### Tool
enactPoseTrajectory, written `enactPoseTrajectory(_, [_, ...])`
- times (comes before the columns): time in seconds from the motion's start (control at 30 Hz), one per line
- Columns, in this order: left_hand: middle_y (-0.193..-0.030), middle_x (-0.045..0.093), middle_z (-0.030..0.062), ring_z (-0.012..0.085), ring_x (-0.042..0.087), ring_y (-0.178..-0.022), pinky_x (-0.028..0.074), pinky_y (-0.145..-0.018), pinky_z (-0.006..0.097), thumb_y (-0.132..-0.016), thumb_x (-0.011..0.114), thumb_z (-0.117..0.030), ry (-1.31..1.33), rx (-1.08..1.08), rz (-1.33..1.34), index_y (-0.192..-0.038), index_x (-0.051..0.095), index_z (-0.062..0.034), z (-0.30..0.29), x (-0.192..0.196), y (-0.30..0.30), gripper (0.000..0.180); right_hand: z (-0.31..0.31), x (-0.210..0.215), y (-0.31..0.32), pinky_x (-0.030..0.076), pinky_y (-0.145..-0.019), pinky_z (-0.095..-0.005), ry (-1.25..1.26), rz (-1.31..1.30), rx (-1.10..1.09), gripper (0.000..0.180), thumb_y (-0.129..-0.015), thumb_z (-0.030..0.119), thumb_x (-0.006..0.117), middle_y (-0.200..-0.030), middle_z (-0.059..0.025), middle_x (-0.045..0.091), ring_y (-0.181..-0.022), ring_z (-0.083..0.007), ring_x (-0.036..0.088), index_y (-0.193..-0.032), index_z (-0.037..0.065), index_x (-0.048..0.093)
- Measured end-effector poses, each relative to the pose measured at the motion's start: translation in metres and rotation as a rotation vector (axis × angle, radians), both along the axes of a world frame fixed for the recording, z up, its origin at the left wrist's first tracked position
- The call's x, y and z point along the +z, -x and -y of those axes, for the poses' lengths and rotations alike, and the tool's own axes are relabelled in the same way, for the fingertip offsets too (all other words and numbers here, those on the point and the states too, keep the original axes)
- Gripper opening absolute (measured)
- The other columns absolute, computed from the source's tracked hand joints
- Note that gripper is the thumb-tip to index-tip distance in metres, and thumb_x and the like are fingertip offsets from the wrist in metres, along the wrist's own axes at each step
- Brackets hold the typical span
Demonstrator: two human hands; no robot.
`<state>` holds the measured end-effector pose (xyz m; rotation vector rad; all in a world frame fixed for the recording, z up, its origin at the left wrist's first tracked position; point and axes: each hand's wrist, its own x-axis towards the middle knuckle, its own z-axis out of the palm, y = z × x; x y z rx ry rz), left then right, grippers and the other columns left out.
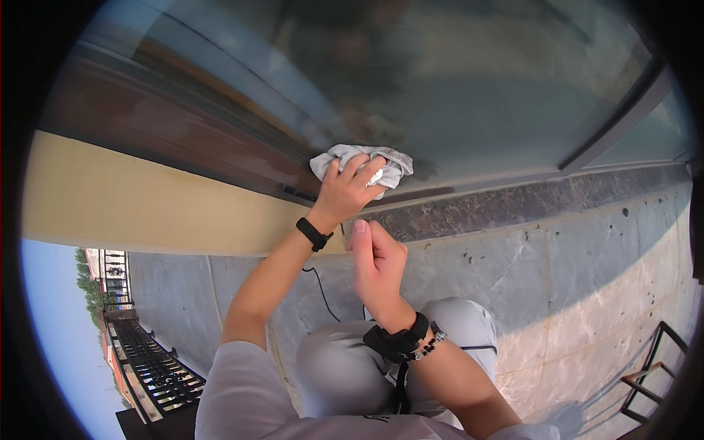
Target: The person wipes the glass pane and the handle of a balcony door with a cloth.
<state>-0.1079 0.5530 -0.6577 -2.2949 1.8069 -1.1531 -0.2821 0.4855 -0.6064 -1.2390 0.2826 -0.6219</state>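
My left hand (345, 192) presses a crumpled grey-and-white cloth (396, 165) against the lower corner of a large dark glass pane (469, 95), fingers spread over the cloth. The cloth sits where the glass meets its brown frame (147, 110). Below it, apart from the glass, my right hand (380, 264) is held in a loose fist with the thumb up and nothing showing in it. Black bands circle both wrists, and a beaded bracelet is on the right one.
A cream wall (147, 198) stands left of the glass, and a dark marbled sill (469, 209) runs beneath it. My bent knees (345, 359) are over grey floor tiles (513, 271). A black metal frame (649, 374) stands at lower right; a black railing (158, 367) lies at lower left.
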Motion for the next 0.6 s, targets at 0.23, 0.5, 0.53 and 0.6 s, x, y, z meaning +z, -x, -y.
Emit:
enactPoseTrajectory(0.23, [-0.132,0.065,-0.0036,0.0193,0.058,-0.119,0.041,-0.087,0.043,-0.078,0.079,-0.027,0.116,0.107,-0.082,-0.08,0.072,-0.0229,-0.019,0.0,0.007,0.008,0.011,-0.016,-0.015,0.034,-0.06,-0.0267,0.002,-0.16,0.091,0.043,-0.112,0.021,0.052,-0.07,0.0011,0.053,-0.067,-0.006,0.04,-0.075,0.0,0.056])
enactPoseTrajectory(0.5, [-0.13,0.066,-0.0027,0.0205,0.059,-0.118,0.04,-0.087,0.044,-0.068,0.079,-0.023,0.182,0.144,-0.23,-0.079,0.075,-0.0215,-0.036,-0.011,0.005,0.012,-0.026,-0.017,-0.017,0.037,-0.056,-0.0276,0.035,-0.283,0.159,0.042,-0.111,0.022,0.055,-0.065,-0.0009,0.056,-0.062,-0.0059,0.044,-0.076,0.0,0.058])
enactPoseTrajectory(0.53, [-0.13,0.066,-0.0027,0.0205,0.059,-0.118,0.04,-0.087,0.044,-0.068,0.079,-0.023,0.176,0.135,-0.241,-0.079,0.075,-0.0215,-0.035,-0.01,0.008,0.012,-0.03,-0.018,-0.017,0.037,-0.056,-0.0276,0.028,-0.293,0.149,0.042,-0.111,0.022,0.055,-0.065,-0.0009,0.056,-0.062,-0.0059,0.044,-0.076,0.0,0.058])
enactPoseTrajectory(0.6, [-0.131,0.065,-0.0007,0.0232,0.059,-0.119,0.039,-0.088,0.045,-0.069,0.077,-0.017,0.149,0.13,-0.477,-0.084,0.078,-0.0191,-0.037,-0.003,0.017,0.015,-0.042,-0.018,-0.014,0.038,-0.049,-0.0326,0.094,-0.28,0.143,0.037,-0.108,0.02,0.061,-0.056,-0.0096,0.05,-0.049,-0.0121,0.043,-0.076,-0.001,0.059])
